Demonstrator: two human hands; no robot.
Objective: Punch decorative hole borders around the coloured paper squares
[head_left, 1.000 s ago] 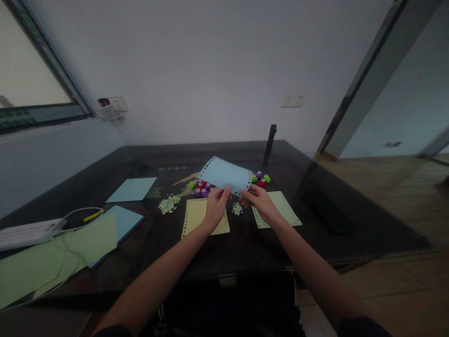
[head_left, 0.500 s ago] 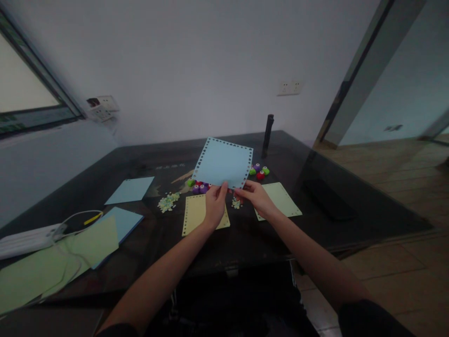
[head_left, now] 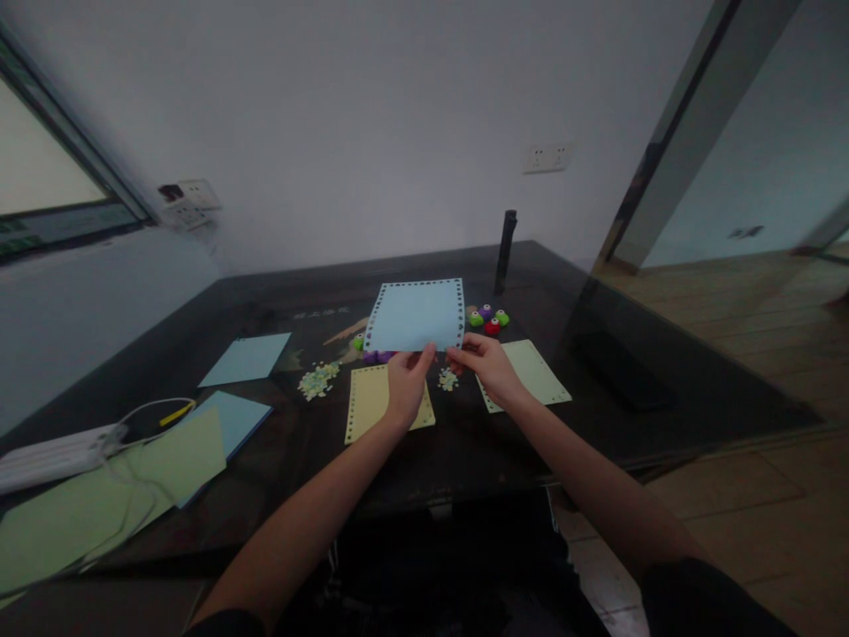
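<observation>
A light blue sheet with small holes punched along its edges is held above the dark table. My left hand pinches its bottom edge near the middle, thumb on top. At the bottom right corner, my right hand grips the same sheet between thumb and fingers. Beneath my left hand lies a yellow punched sheet. A pale green punched sheet rests beside my right hand. Paper bits form a small pile between the hands and a larger pile further left.
Red, green and purple punches with eyes stand behind my right hand; others are partly hidden by the sheet. A black upright object stands at the back. Left are blue sheets, green sheets and a white power strip.
The held blue sheet has turned slightly and tipped flatter, so its top edge now runs nearly level. Both hands keep hold of it, with small shifts of the right fingers.
</observation>
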